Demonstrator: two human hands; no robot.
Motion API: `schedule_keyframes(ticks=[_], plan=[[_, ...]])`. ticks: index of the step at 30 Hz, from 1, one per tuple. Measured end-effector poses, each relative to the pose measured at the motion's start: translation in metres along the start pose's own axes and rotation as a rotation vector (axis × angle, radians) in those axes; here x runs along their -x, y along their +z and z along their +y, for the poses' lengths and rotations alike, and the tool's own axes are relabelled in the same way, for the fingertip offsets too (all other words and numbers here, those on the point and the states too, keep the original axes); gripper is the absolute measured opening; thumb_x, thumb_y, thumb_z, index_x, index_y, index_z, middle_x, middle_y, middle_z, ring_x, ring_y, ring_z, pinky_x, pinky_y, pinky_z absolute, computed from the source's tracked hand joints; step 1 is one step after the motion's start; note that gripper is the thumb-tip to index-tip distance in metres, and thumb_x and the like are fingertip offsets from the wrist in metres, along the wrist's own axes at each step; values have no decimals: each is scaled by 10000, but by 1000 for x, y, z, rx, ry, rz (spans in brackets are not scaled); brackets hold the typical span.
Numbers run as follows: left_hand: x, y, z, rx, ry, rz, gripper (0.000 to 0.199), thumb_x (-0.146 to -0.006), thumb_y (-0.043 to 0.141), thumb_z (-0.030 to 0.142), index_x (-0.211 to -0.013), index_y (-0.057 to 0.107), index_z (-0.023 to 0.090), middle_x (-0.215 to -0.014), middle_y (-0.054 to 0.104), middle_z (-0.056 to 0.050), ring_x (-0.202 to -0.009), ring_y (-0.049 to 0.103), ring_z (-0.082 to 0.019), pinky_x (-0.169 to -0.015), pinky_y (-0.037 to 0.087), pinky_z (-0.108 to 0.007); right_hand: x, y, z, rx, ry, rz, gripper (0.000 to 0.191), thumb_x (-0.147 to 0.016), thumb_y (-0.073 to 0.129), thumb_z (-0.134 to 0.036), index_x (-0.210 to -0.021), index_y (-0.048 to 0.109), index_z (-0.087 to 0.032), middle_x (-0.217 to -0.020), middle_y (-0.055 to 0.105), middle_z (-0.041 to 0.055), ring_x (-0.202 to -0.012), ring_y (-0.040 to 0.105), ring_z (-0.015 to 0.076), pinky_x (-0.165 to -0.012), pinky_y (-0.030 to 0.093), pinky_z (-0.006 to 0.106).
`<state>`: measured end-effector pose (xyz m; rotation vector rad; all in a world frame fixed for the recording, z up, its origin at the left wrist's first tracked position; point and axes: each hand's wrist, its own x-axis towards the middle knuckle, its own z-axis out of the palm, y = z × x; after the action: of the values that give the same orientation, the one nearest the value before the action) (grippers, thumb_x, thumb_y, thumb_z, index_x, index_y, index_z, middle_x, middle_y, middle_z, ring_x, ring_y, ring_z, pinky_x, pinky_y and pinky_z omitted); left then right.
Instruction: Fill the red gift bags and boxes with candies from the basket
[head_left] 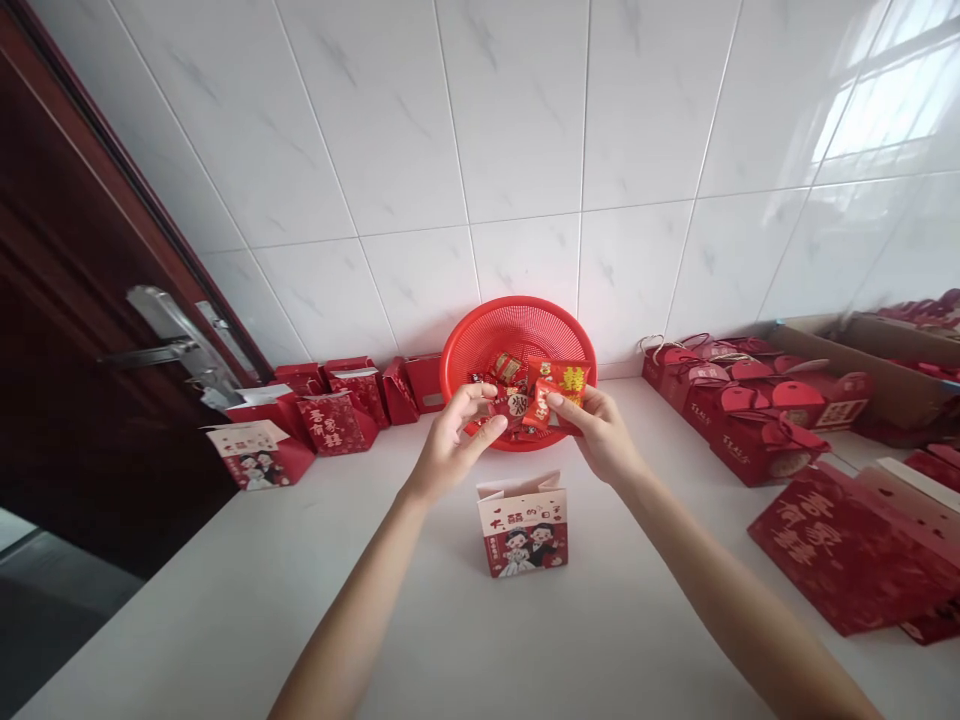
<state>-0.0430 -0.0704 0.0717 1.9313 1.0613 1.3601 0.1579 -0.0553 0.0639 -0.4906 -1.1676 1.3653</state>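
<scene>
A red plastic basket stands against the tiled wall with several wrapped candies in it. Over its front rim, my right hand pinches red candy packets, one of them with gold characters. My left hand is beside them, thumb and fingers apart, near a round-patterned red wrapper; whether it touches this wrapper is hard to tell. Nearer to me, a small red and white gift box with a cartoon couple stands upright, its top open.
Several red gift boxes stand at the left by a dark door. At the right are rows of red boxes with handles, cardboard cartons and a large flat-sided red box.
</scene>
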Motion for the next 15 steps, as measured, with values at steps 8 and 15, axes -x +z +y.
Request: schedule_keyframes(ticks=[8, 15], plan=[[15, -35, 21, -264, -48, -545, 205, -870, 668, 409, -822, 765, 235, -1234, 671, -56, -1160, 623, -245, -1001, 467, -338, -8, -7, -16, 82, -76, 12, 285, -746, 803, -429, -908, 743, -203, -913, 752, 48, -811, 703, 222, -754, 593, 360], [12, -26, 4, -266, -90, -566, 261, -901, 609, 419, -983, 793, 254, -1003, 769, -38, -910, 715, -221, -806, 548, -298, -5, -14, -20, 190, -5, 0, 354, -714, 818, -464, -947, 742, -208, -874, 732, 51, -794, 684, 232, -734, 580, 373]])
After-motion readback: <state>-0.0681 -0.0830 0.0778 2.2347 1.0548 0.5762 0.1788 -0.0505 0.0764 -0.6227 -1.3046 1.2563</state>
